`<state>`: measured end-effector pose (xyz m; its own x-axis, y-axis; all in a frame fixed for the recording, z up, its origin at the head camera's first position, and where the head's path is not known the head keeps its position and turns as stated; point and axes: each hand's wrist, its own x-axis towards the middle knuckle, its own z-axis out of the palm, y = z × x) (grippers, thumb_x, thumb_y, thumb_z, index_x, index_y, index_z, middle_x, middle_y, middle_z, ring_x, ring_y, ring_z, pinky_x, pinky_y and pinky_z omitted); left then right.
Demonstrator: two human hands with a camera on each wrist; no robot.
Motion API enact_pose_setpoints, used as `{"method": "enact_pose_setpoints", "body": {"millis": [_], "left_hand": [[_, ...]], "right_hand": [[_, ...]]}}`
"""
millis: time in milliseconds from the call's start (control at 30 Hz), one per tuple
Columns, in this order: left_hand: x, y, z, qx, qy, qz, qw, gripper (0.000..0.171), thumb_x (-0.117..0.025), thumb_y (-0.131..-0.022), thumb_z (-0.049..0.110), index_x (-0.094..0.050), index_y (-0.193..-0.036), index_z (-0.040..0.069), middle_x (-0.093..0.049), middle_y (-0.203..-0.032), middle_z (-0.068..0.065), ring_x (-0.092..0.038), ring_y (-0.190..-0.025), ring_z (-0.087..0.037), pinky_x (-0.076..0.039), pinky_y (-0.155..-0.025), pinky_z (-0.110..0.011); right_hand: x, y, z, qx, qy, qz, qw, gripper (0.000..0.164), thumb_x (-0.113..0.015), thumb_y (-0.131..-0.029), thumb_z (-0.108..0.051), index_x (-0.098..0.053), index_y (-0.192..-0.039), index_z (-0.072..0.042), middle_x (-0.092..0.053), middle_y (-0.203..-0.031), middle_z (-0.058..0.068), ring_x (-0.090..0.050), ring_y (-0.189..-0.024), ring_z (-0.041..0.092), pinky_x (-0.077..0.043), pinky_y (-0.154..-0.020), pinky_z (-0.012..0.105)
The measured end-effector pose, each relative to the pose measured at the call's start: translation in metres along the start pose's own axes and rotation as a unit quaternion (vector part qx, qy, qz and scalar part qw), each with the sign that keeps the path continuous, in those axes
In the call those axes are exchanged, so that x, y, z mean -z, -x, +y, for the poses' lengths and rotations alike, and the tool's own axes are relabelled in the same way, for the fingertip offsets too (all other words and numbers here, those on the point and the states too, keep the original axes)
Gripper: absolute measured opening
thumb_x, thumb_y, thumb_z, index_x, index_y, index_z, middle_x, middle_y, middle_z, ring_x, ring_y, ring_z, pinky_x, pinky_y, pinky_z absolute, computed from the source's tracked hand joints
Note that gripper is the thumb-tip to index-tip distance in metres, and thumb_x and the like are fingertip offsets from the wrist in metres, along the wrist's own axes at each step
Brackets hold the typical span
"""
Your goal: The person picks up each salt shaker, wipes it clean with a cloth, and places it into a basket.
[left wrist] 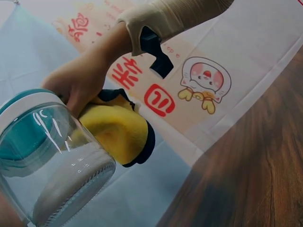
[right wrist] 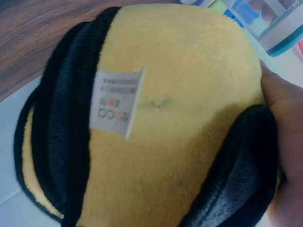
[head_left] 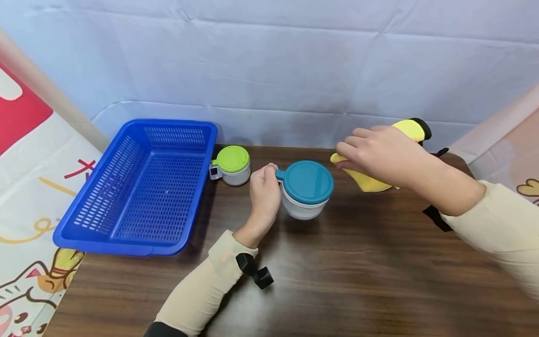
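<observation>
My left hand grips the handle of a glass seasoning jar with a teal lid, held up over the table. White contents lie slanted inside the jar in the left wrist view, so it is tilted. To its right, my right hand holds a bunched yellow cleaning cloth with black edging, raised above the table. The cloth fills most of the right wrist view, with a white label sewn at its edge. A smaller jar with a green lid stands left of my left hand.
A blue perforated plastic basket sits on the left of the brown wooden table, beside the green-lidded jar. A pale cloth backdrop rises behind the table's far edge. Printed fabric hangs at the left.
</observation>
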<state>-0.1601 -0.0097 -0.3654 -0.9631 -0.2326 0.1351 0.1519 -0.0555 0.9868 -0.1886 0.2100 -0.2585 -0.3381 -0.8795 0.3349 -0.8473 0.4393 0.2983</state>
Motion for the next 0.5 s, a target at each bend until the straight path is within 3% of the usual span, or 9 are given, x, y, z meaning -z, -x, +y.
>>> {"method": "enact_pose_setpoints", "body": {"millis": [33,100,167,267,500], "left_hand": [[0.000,0.000,0.000,0.000,0.000,0.000,1.0000,0.037,-0.035,-0.089,0.007,-0.033,-0.052,0.007,-0.026,-0.052,0.000,-0.025,-0.048,-0.014,-0.021,-0.048,-0.024],[0.000,-0.001,0.001,0.002,0.002,0.000,1.0000,0.037,-0.035,-0.090,0.008,-0.032,-0.052,0.007,-0.026,-0.052,-0.001,-0.025,-0.048,-0.015,-0.021,-0.048,-0.024],[0.001,-0.002,0.000,0.002,0.002,0.001,1.0000,0.038,-0.035,-0.090,0.008,-0.032,-0.052,0.007,-0.026,-0.052,-0.001,-0.025,-0.048,-0.015,-0.021,-0.048,-0.024],[0.001,-0.003,-0.001,0.004,0.002,0.002,1.0000,0.038,-0.035,-0.090,0.009,-0.032,-0.052,0.007,-0.026,-0.051,-0.001,-0.026,-0.047,-0.015,-0.021,-0.047,-0.024],[0.001,-0.004,-0.001,0.009,0.003,0.003,1.0000,0.037,-0.035,-0.090,0.009,-0.033,-0.053,0.007,-0.026,-0.052,0.000,-0.027,-0.048,-0.014,-0.021,-0.048,-0.024]], "right_hand": [[0.001,0.001,-0.001,0.007,0.002,0.002,1.000,0.035,-0.050,-0.096,-0.035,-0.047,-0.075,-0.007,-0.034,-0.058,-0.004,-0.030,-0.053,0.013,-0.022,-0.046,0.023],[0.002,0.002,-0.002,0.020,0.006,0.002,1.000,0.036,-0.047,-0.097,-0.035,-0.046,-0.076,-0.006,-0.033,-0.058,-0.004,-0.028,-0.053,0.013,-0.022,-0.046,0.023],[0.005,0.004,-0.004,0.028,0.010,-0.001,1.000,0.029,-0.054,-0.093,-0.029,-0.046,-0.078,-0.006,-0.033,-0.058,-0.003,-0.029,-0.054,0.014,-0.022,-0.047,0.024],[0.008,0.007,-0.006,0.039,0.017,-0.008,0.999,0.026,-0.054,-0.092,-0.027,-0.047,-0.080,-0.006,-0.034,-0.059,-0.003,-0.030,-0.055,0.015,-0.023,-0.048,0.023],[0.014,0.014,-0.017,0.057,0.014,-0.020,0.998,0.031,-0.036,-0.101,-0.028,-0.048,-0.081,-0.007,-0.038,-0.061,-0.003,-0.033,-0.056,0.014,-0.022,-0.048,0.022]]}}
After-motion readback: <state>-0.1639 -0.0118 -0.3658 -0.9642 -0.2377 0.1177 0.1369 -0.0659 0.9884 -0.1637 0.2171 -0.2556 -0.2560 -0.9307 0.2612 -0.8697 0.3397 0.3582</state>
